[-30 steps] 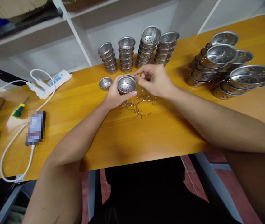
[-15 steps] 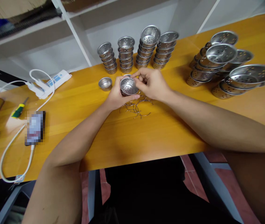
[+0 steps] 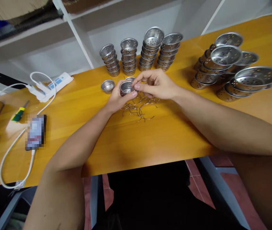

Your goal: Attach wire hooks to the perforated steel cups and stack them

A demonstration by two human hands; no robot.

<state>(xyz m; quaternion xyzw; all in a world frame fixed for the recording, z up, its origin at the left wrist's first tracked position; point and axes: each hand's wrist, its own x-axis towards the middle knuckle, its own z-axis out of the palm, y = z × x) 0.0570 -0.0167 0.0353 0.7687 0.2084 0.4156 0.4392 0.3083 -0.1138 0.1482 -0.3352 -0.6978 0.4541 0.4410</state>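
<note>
Cup (image 3: 125, 87), metal w/ round holes, sits in L hand (image 3: 117, 100), fingers wrapped around its side, over the desk (image 3: 174, 134); R hand (image 3: 158, 84), fingers half-curled, works at the rim (can't tell if gripping anything). Loose curved wires (image 3: 139, 111) lie nearby; stacked cups (image 3: 129, 58) stand behind.

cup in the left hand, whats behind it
Just behind the held cup, what looks like another cup's rim shows; farther back stands a stack of cups. Whatever is below that rim is covered.
</note>
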